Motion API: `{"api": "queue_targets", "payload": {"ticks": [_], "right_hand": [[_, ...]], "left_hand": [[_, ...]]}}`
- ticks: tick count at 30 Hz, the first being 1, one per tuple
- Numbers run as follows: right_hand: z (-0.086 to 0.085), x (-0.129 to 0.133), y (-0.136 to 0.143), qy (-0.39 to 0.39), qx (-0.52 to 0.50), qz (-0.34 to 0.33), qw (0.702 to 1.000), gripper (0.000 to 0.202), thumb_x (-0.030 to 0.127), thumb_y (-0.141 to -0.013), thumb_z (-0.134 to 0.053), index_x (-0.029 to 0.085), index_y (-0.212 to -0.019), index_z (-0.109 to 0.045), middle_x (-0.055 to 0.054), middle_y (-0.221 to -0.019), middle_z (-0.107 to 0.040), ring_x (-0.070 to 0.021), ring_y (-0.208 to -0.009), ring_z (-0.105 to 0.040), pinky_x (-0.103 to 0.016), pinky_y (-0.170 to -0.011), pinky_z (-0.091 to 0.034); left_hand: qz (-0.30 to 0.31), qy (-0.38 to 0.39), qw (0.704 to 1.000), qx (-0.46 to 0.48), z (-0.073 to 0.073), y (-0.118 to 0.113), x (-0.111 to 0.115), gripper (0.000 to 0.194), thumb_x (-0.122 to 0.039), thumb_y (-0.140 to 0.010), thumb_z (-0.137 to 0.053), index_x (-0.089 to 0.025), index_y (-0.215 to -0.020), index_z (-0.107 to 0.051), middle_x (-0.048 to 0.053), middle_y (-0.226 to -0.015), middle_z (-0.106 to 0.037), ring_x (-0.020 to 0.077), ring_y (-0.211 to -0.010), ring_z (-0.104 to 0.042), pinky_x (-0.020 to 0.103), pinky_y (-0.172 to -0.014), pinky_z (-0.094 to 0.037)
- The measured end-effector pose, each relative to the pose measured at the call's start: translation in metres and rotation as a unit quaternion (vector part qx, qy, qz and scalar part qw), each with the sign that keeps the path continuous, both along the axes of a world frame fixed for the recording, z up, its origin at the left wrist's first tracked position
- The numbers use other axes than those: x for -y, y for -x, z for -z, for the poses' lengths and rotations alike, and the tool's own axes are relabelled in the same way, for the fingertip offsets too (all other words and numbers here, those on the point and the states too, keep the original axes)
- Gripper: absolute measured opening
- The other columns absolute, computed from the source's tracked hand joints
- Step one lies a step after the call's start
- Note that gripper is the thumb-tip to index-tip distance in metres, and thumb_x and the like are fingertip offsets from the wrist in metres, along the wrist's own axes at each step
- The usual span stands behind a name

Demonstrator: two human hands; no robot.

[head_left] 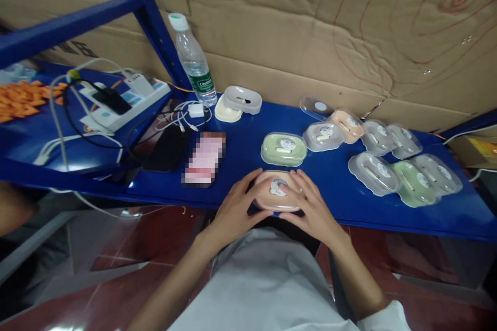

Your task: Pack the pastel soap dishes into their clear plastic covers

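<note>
A peach soap dish with a clear cover and a round sticker lies at the table's front edge. My left hand is curved around its left side, thumb at the near edge. From the right, my right hand grips it too, with fingers across the top by the sticker. Just beyond it sits a green soap dish under a clear cover, touched by neither hand.
Several covered soap dishes in grey, green and peach stand to the right. A loose clear cover leans near the cardboard. Left are a phone, cables, a water bottle, a grey dish and a power strip.
</note>
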State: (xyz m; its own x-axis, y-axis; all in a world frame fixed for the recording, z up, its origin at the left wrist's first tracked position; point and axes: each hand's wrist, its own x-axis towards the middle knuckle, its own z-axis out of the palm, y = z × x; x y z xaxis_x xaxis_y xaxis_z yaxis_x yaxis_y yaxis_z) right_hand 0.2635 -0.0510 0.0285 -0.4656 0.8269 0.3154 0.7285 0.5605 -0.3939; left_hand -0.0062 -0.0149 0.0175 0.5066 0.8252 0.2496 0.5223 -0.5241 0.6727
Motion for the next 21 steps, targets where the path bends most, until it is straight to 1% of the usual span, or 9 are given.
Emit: {"api": "queue_targets", "payload": {"ticks": [2,4,6,9,12,14,17,19,21], "right_hand": [[-0.001,0.001,-0.003,0.016,-0.021,0.0,1.0,0.088,0.06,-0.1,-0.066,0.038,-0.172,-0.02,-0.009,-0.181,-0.019,-0.037,-0.167,-0.019,-0.066,-0.129,-0.034],[0.0,0.001,-0.007,0.027,-0.059,0.024,0.998,0.087,0.062,-0.103,-0.058,0.035,-0.174,-0.015,-0.011,-0.181,-0.018,-0.0361,-0.166,-0.021,-0.064,-0.129,-0.033],[0.001,0.002,-0.009,0.039,-0.084,0.062,0.994,0.081,0.057,-0.106,-0.054,0.034,-0.174,-0.015,-0.011,-0.18,-0.022,-0.034,-0.165,-0.025,-0.062,-0.13,-0.034],[0.001,0.002,-0.006,0.067,-0.074,0.092,0.991,0.075,0.05,-0.108,-0.055,0.036,-0.173,-0.019,-0.01,-0.178,-0.028,-0.0322,-0.164,-0.03,-0.059,-0.129,-0.037],[0.0,0.002,-0.001,0.086,-0.047,0.1,0.99,0.073,0.049,-0.108,-0.056,0.038,-0.172,-0.022,-0.009,-0.176,-0.033,-0.0321,-0.161,-0.036,-0.057,-0.127,-0.042],[0.0,0.001,0.002,0.087,-0.037,0.102,0.99,0.072,0.049,-0.108,-0.056,0.038,-0.171,-0.025,-0.008,-0.174,-0.038,-0.0317,-0.159,-0.04,-0.057,-0.126,-0.043],[0.0,0.0,0.004,0.075,-0.034,0.097,0.992,0.067,0.047,-0.108,-0.055,0.036,-0.169,-0.03,-0.009,-0.168,-0.048,-0.0313,-0.154,-0.047,-0.06,-0.125,-0.044],[0.002,-0.001,0.004,0.062,-0.038,0.091,0.993,0.064,0.045,-0.109,-0.055,0.035,-0.168,-0.034,-0.01,-0.163,-0.054,-0.0314,-0.15,-0.052,-0.061,-0.124,-0.044],[0.003,-0.001,0.004,0.054,-0.042,0.084,0.994,0.06,0.044,-0.109,-0.056,0.035,-0.165,-0.039,-0.009,-0.16,-0.058,-0.0316,-0.148,-0.055,-0.063,-0.124,-0.045]], "left_hand": [[0.005,-0.025,1.0,0.002,0.001,0.003,0.002,0.066,-0.039,-0.099,-0.074,-0.043,-0.159,-0.047,0.007,-0.171,-0.042,0.0324,-0.155,-0.046,0.052,-0.124,-0.046],[-0.013,-0.04,0.999,0.009,0.0,0.007,0.004,0.064,-0.036,-0.1,-0.072,-0.044,-0.158,-0.048,0.007,-0.17,-0.043,0.0317,-0.153,-0.049,0.051,-0.123,-0.048],[-0.05,-0.047,0.998,0.017,-0.003,0.014,0.009,0.064,-0.035,-0.1,-0.072,-0.044,-0.158,-0.048,0.006,-0.168,-0.044,0.0313,-0.152,-0.051,0.051,-0.124,-0.048],[-0.114,-0.058,0.991,0.032,-0.013,0.023,0.014,0.059,-0.036,-0.098,-0.075,-0.043,-0.153,-0.054,0.005,-0.165,-0.048,0.0306,-0.148,-0.054,0.05,-0.124,-0.048],[-0.165,-0.099,0.98,0.055,-0.027,0.028,0.005,0.055,-0.04,-0.096,-0.078,-0.041,-0.147,-0.058,0.004,-0.161,-0.052,0.0301,-0.145,-0.057,0.048,-0.124,-0.048],[-0.184,-0.131,0.972,0.062,-0.038,0.026,-0.017,0.054,-0.041,-0.096,-0.077,-0.037,-0.146,-0.058,0.005,-0.158,-0.054,0.0301,-0.146,-0.056,0.049,-0.126,-0.045],[-0.181,-0.152,0.97,0.047,-0.053,0.01,-0.071,0.059,-0.041,-0.094,-0.078,-0.027,-0.147,-0.056,0.011,-0.153,-0.057,0.0307,-0.148,-0.053,0.049,-0.127,-0.042],[-0.174,-0.141,0.974,0.02,-0.061,-0.005,-0.111,0.058,-0.036,-0.092,-0.079,-0.021,-0.145,-0.057,0.013,-0.149,-0.06,0.0306,-0.147,-0.053,0.046,-0.127,-0.041],[-0.182,-0.101,0.978,-0.015,-0.064,-0.023,-0.144,0.058,-0.031,-0.092,-0.077,-0.02,-0.145,-0.057,0.014,-0.149,-0.059,0.0305,-0.146,-0.053,0.045,-0.126,-0.041]]}}
